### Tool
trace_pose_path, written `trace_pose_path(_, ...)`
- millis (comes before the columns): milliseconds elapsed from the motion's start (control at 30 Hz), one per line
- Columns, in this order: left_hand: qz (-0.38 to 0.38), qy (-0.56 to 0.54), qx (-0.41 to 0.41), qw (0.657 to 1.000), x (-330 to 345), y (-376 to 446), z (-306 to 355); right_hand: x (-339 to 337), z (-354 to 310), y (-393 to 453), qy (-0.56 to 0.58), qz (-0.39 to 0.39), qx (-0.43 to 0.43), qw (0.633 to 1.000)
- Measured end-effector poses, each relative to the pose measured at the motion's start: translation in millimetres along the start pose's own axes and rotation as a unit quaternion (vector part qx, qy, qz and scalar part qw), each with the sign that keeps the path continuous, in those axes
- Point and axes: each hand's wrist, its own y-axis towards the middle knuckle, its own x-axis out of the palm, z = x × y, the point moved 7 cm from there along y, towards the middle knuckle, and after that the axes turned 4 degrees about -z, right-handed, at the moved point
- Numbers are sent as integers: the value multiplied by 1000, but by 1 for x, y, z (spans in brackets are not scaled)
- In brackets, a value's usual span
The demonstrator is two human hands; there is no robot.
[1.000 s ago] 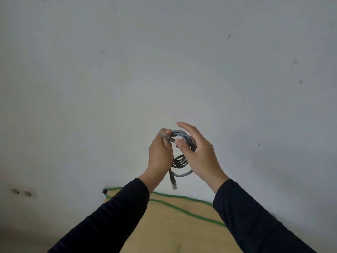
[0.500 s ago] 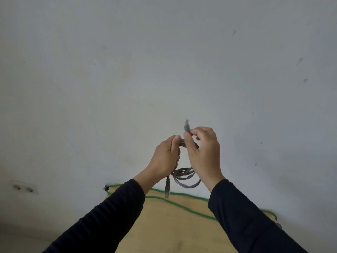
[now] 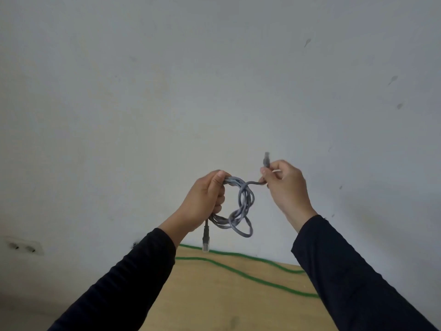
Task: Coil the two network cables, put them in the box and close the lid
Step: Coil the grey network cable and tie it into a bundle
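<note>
Plain room — scuffed wall [image 3: 214, 80], wooden table [image 3: 214, 295]

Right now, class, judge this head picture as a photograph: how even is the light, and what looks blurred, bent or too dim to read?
Head view: light soft and even on the wall, no glare; the sleeves are too dark for detail; the plug above the right hand is slightly blurred; the grey cable in the left hand is sharp; the table edge bends, wide-angle distortion.

Grey cable [image 3: 243, 206] hangs loosely coiled in midair; green cable [image 3: 238, 266], seemingly uncoiled, snakes across the tabletop.
</note>
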Motion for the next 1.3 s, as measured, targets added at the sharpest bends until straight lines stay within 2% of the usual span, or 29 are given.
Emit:
trace_pose_path(67,29,9,13,999,-9,4,2,13,6,-2,-20,-104,14,994)
trace_pose_path(133,43,57,17,997,-12,9,2,28,3,-8,-72,-187,-14,980)
trace_pose_path(233,44,99,7,994,-10,12,-3,38,-5,-11,-163,-225,-70,958)
trace_pose_path(367,38,68,-11,997,-7,10,-13,41,-5,-11,-211,-262,-98,937)
trace_pose_path(433,27,36,-20,999,-3,10,-17,40,-5,-12,-165,-241,-101,951)
trace_pose_path(500,6,7,-25,1000,5,9,-20,38,-4,-14,-66,-216,-90,970)
trace_pose_path(600,-5,5,-30,1000,11,6,-22,44,1,-19,72,-221,-42,972)
trace_pose_path(767,107,96,-13,990,-4,9,-22,49,4,-17,150,-192,6,970)
trace_pose_path(833,141,133,-8,981,-9,10,-21,49,2,-19,145,-170,-15,975)
trace_pose_path(900,150,146,-6,978,-9,11,-20,51,-4,-23,76,-151,-76,983)
trace_pose_path(967,145,122,-11,982,-6,11,-22,54,-7,-28,17,-119,-137,983)
trace_pose_path(1000,142,103,-16,984,-4,10,-24,53,-4,-27,9,-95,-139,986)
trace_pose_path(1100,141,80,-20,987,2,5,-30,50,10,-24,31,-35,-77,996)
trace_pose_path(1300,206,148,-4,967,8,-17,-42,63,38,-46,118,27,42,992)
